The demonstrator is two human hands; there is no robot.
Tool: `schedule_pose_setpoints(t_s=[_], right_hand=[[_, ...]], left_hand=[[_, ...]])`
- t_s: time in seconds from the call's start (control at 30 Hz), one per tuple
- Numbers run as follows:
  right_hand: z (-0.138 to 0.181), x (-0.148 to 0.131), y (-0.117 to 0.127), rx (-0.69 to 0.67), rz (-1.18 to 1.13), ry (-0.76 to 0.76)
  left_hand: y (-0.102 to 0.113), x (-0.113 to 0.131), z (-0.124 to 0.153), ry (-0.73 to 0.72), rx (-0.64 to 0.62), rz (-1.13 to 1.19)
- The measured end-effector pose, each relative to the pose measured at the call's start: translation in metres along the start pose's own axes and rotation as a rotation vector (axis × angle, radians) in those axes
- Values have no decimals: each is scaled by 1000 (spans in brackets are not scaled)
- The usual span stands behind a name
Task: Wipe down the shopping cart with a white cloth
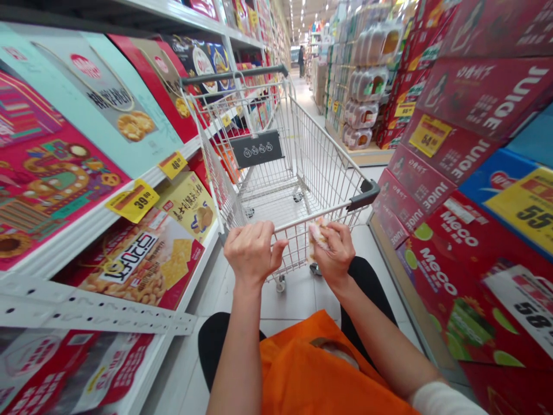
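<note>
A metal wire shopping cart [324, 138] stands close in front of me, its near end towards my knees. My left hand [253, 251] is closed over the cart's near top rim at the left, thumb pointing right. Farther right, my right hand [334, 248] grips a crumpled pale cloth [318, 233] with pink and yellowish patches, pressed against the same rim. A dark plastic cap [364, 195] covers part of the rim at the right corner. At the cart's far end is a dark bar [235, 74]; a black panel [258, 148] with round symbols hangs inside.
Shelves [190, 158] with gift boxes [99, 98] and yellow price tags [137, 200] line the left. Stacked red drink cartons [470, 132] rise close on the right. Shrink-wrapped bottles [365, 86] stand farther along the aisle, and a person [301, 60] is far off.
</note>
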State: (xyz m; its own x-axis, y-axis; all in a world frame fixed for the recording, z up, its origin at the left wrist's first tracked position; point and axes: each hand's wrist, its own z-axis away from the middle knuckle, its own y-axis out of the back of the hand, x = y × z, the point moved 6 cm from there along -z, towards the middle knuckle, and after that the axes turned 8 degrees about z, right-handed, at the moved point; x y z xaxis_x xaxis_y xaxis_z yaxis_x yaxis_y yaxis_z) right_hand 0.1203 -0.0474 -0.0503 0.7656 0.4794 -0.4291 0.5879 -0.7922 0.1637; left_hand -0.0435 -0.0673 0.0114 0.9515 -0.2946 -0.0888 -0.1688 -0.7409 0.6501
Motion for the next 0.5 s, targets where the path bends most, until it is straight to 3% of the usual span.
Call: schedule_pose_setpoints(t_s=[0.27, 0.5], right_hand=[[-3, -3, 1, -6, -27, -9], [3, -18, -4, -19, -83, -4]], left_hand=[[2, 0, 0, 0, 38, -12], [1, 0, 0, 12, -11, 2]])
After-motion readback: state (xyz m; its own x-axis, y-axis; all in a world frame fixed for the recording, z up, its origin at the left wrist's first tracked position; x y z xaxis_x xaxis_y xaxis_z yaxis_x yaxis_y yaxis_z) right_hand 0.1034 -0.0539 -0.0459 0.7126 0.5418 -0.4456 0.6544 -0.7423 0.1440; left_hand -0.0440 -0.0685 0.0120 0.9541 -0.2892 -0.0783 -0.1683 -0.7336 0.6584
